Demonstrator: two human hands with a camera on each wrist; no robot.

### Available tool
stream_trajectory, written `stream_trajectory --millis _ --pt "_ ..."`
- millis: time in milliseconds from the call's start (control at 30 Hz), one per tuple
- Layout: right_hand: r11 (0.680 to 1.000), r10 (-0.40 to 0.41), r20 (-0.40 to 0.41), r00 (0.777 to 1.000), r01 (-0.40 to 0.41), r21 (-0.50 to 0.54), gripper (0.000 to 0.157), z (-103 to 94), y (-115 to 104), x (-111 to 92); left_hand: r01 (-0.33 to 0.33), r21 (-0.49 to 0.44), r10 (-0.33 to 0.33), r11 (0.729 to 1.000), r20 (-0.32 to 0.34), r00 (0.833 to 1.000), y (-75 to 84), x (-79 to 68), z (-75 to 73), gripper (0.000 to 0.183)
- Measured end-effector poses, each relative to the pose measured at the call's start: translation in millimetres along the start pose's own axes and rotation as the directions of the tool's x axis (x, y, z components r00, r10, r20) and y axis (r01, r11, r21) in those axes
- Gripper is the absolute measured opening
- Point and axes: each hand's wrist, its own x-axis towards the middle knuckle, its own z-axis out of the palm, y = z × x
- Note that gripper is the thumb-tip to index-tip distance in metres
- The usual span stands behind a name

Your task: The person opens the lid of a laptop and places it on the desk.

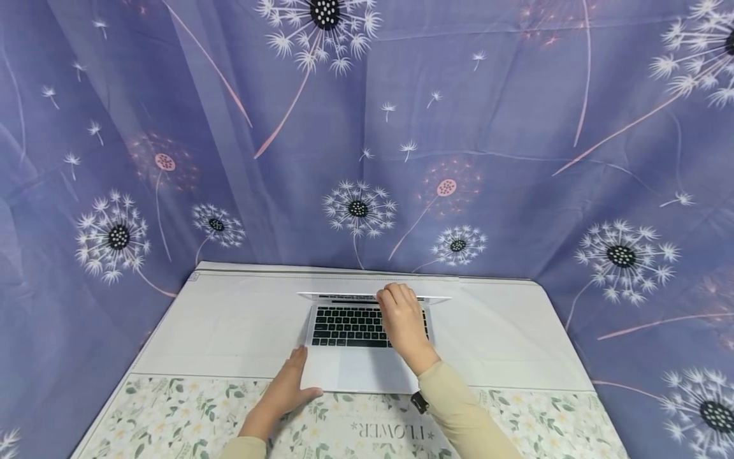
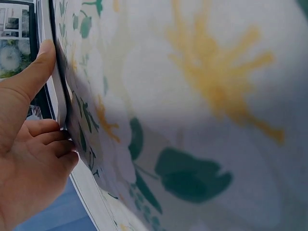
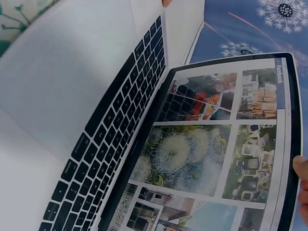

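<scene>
An open silver laptop [image 1: 373,370] with black keys lies on the table, its screen [image 3: 192,144] lit with a page of pictures headed "Facebook". My right hand [image 1: 401,319] reaches across the keyboard and pinches the lid's top edge, the thumb on the screen side; part of the keyboard is hidden behind it. At the front left corner of the base, my left hand [image 1: 283,389] holds the laptop. Its thumb [image 2: 41,70] lies along the front edge while the fingers [image 2: 53,137] bend against the left side.
Under the laptop is a white table surface [image 1: 229,325]. A flowered mat [image 1: 189,408] printed with the word FLOWER covers the front. Purple curtains [image 1: 287,210] with dandelion prints hang behind and at both sides. A dark watch [image 1: 420,402] is on the right wrist.
</scene>
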Motion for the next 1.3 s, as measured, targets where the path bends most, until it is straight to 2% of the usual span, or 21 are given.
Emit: stream_trajectory --millis 167,367,633,800,933,1167,1300 --pt "1.0 -0.01 -0.028 1.0 0.01 -0.017 0.012 4.9 5 10 -0.009 0.015 0.009 1.0 -0.006 1.0 1.1 0.2 -1.0 0.105" --pt "0.998 -0.039 -0.058 0.998 0.036 -0.058 0.014 15.6 18 23 0.015 0.018 -0.015 1.0 0.008 1.0 0.5 2.1 -0.9 0.107" --pt "0.996 -0.039 -0.028 0.999 0.037 -0.081 0.016 27.9 30 32 0.045 0.018 -0.045 0.999 0.021 0.999 -1.2 2.2 -0.8 0.109" --pt "0.993 -0.025 0.051 0.998 0.031 -0.112 0.023 30.7 39 35 0.055 0.013 -0.055 0.998 0.021 0.998 -0.9 2.3 0.4 0.109" --pt "0.995 0.01 0.15 0.989 0.004 -0.095 0.033 31.1 48 38 0.062 0.008 -0.063 0.998 0.022 0.998 0.9 2.5 1.2 0.11" --pt "0.994 0.053 0.319 0.946 -0.019 -0.107 0.051 28.8 57 45 0.062 0.004 -0.062 0.998 0.022 0.998 1.2 3.7 0.9 0.111" --pt "0.985 0.084 0.405 0.91 -0.014 -0.173 0.055 26.2 58 49 0.07 0.004 -0.07 0.998 0.024 0.997 1.2 4.6 1.1 0.111"
